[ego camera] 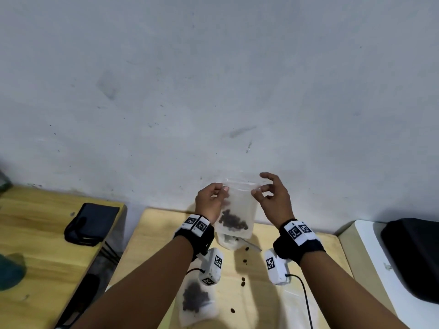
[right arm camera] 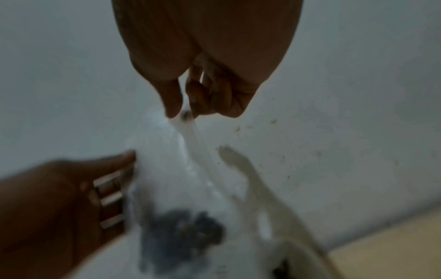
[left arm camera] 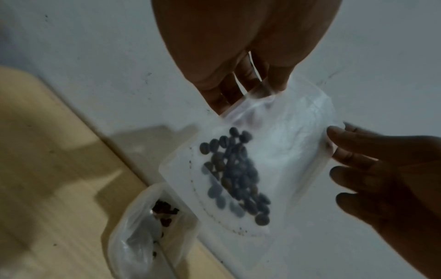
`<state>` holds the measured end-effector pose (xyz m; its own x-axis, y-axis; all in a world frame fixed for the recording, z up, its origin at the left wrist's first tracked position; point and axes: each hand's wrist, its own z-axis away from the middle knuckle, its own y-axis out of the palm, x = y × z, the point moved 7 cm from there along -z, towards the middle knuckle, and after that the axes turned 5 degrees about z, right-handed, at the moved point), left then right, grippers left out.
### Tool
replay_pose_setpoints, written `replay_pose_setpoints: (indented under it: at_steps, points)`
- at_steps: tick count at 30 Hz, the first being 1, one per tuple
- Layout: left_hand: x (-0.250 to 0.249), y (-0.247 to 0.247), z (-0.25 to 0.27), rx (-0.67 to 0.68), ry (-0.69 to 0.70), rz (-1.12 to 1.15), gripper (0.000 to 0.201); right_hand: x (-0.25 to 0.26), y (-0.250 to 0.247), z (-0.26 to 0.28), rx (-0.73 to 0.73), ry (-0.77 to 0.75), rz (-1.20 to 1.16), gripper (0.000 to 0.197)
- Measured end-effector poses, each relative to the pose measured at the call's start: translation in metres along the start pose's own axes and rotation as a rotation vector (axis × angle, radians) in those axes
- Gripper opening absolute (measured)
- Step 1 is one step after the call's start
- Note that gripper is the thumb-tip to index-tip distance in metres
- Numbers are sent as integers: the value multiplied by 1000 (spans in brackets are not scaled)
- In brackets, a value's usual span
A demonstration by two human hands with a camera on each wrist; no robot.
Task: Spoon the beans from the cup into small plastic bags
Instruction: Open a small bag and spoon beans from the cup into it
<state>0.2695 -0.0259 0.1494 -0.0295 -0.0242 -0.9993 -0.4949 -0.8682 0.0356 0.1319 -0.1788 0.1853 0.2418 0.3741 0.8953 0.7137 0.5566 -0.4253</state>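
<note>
1. Between the two hands: a small plastic bag (ego camera: 240,210), held up in the air, with a dark pile of beans (ego camera: 232,220) at the bottom.
2. At the bag's top left corner: the left hand (ego camera: 210,201), fingers curled, pinching the edge.
3. At the top right corner: the right hand (ego camera: 273,198), thumb and first finger pinching the strip at the top, other fingers spread loose.
4. Just under the held bag, past the wrists: the cup (left arm camera: 143,232), see-through, on the wooden table (ego camera: 320,257). Only a few beans left inside, as far as can be seen.
5. Under the left arm, close to the body: another bag (ego camera: 197,302) lying flat, already with beans in it.
6. Between the two arms on the table: a few loose beans (ego camera: 243,281), spilled.
7. No spoon to be seen for sure; hidden or too blurry to tell.
8. Looks like well along: one bag filled and put down, a second one filled and likely being closed at the top.
9. Probably left to do: press the top shut, lay the bag down, scoop the last beans from the cup, maybe pick up the spilled ones.
</note>
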Motion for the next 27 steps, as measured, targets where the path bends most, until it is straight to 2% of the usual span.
replay_pose_setpoints:
  at_steps: [3, 5, 7, 8, 10, 20, 24, 27]
  points:
    - [-7, 5, 3, 5, -43, 71, 10, -3, 5, 2, 58, 130, -118, 16]
    - [-7, 8, 5, 27, -113, 127, 11, -3, 10, 5, 102, 177, -184, 31]
    - [-8, 12, 9, 71, -161, 173, 13, -1, 10, 7, 110, 191, -219, 33]
    - [-9, 13, 11, 94, -170, 176, 16, 0, 11, 8, 116, 203, -244, 31]
    - [-11, 15, 13, 118, -167, 153, 20, 2, 15, 12, 142, 241, -292, 12]
    - [-15, 22, 18, 113, -207, 155, 25, -5, 25, 17, 91, 354, -428, 22]
    - [-13, 23, 20, 101, -205, 131, 20, -6, 24, 20, 61, 370, -432, 8]
    - [-12, 24, 22, 101, -202, 124, 16, -7, 23, 22, 48, 387, -417, 8]
